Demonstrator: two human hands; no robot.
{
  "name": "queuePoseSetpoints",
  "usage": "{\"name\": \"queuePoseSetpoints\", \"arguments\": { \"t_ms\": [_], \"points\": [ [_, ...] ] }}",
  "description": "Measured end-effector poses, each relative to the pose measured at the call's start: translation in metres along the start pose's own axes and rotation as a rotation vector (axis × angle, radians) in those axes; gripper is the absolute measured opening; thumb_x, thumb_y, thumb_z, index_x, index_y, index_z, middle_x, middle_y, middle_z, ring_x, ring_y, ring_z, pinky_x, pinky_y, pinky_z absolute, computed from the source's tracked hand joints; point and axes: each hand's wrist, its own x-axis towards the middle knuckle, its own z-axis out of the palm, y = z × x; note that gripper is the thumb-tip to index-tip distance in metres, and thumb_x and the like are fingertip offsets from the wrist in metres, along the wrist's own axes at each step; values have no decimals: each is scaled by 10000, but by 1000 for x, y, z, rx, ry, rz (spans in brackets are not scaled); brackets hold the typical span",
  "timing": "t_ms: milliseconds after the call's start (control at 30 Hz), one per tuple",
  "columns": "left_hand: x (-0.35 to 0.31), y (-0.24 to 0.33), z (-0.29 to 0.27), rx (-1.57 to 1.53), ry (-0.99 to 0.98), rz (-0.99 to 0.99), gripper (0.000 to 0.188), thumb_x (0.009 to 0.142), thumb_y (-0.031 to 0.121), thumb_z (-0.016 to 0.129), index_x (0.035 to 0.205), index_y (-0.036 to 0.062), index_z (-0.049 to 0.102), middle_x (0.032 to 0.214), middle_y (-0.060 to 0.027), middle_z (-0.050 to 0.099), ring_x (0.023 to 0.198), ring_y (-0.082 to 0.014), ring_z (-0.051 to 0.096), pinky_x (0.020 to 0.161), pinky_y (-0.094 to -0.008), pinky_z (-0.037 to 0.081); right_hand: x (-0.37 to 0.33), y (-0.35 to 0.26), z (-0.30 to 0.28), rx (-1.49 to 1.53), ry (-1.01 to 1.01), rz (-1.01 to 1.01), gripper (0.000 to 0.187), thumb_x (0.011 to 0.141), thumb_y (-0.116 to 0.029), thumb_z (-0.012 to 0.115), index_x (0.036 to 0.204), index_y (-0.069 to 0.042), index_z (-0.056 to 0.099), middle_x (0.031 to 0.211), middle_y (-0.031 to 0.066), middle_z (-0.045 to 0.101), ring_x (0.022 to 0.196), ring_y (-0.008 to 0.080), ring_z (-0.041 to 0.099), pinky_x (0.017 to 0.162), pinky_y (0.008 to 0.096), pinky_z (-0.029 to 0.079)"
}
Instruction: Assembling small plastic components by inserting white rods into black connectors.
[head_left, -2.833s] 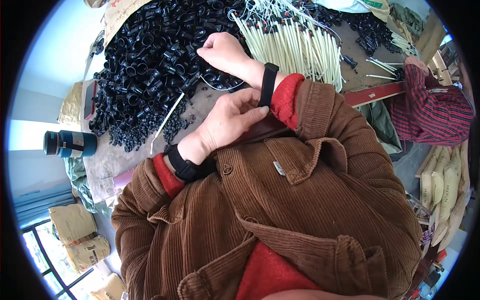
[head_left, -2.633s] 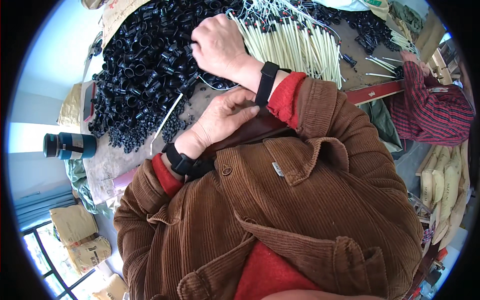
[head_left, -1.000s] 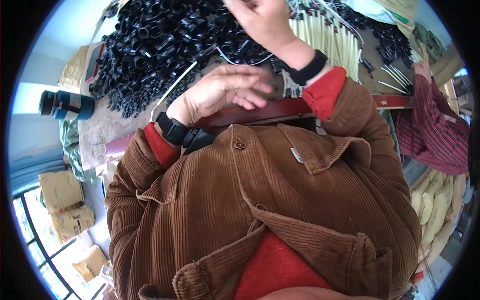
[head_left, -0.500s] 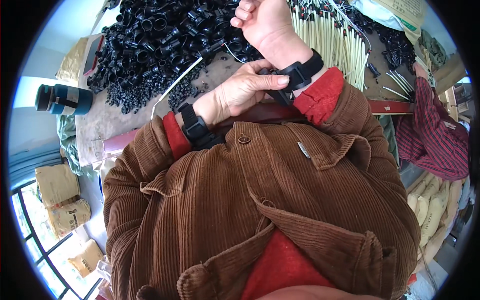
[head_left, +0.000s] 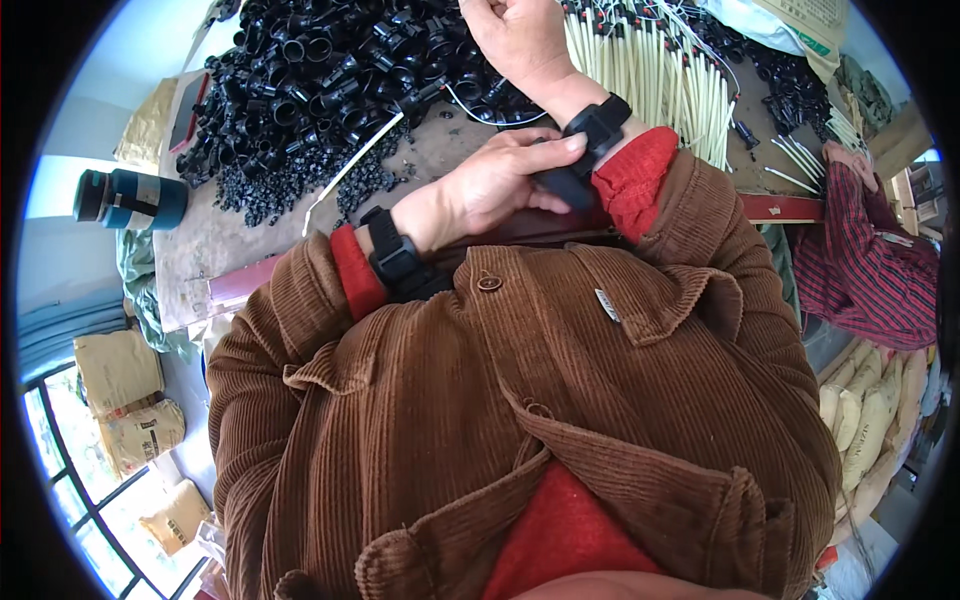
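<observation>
My left hand (head_left: 490, 178) reaches across to my right forearm. Its thumb and fingers pinch a loose black strap end (head_left: 568, 188) hanging beside the black wristband device (head_left: 598, 125) on my right wrist. My right hand (head_left: 522, 45) is raised over the table's pile, its fingers curled in and partly cut off by the top edge; nothing shows in it. Another black wristband device (head_left: 392, 255) sits on my left wrist. Beyond my hands lies a heap of black plastic ring-shaped fittings (head_left: 310, 75), with small black pieces (head_left: 265, 195) spilling toward me.
Cream-coloured sticks (head_left: 650, 80) with dark and red ends lie in rows at the upper right. A teal bottle (head_left: 145, 200) stands at the table's left. At the right, a co-worker's checked sleeve (head_left: 860, 260) and hand (head_left: 850, 160) are near loose sticks. Stuffed sacks (head_left: 865, 420) lie below.
My right hand has shifted up and slightly left, further out of the picture. My left hand has pulled the strap end a little away from the right wristband. The co-worker's hand has moved slightly.
</observation>
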Motion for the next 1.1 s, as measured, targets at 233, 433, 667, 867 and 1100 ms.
{"name": "queuePoseSetpoints", "arguments": {
  "t_ms": [233,433,667,867,1100],
  "points": [
    [-30,22,-7,705,76,114,447,848,277,703,1133,-35,558,984,-112,655,876,-163,636,715,-276,520,-1,-2,-27,-57,-89,-69,249,853,-170,628,680,-5,560,635,197,567,602,338,592,503,400,426],
    [-93,66,-62,1256,560,138,283,804,224,716,982,13,655,958,-98,665,827,-165,640,666,-331,500,-20,16,-107,-66,-343,135,230,868,-195,660,713,-28,633,585,-43,519,545,55,425,507,235,353],
    [-33,59,-83,2333,662,405,324,797,228,683,1030,26,584,870,-117,613,834,-268,633,654,-373,505,-58,30,-117,-123,-612,555,196,860,-174,663,778,2,634,606,-41,531,568,64,460,542,231,383],
    [-48,71,-70,2081,594,548,331,807,196,669,1061,20,550,900,-135,617,825,-318,631,691,-391,514,-63,9,-102,0,-528,363,192,861,-179,658,912,4,629,782,19,593,701,92,523,646,240,440],
    [-55,63,-20,1750,293,682,291,813,136,656,1060,21,555,922,-172,617,790,-343,635,673,-382,515,-52,-26,-12,127,-267,-81,396,923,-257,584,1209,1,496,1035,132,570,886,162,562,798,270,463]
  ]
}}
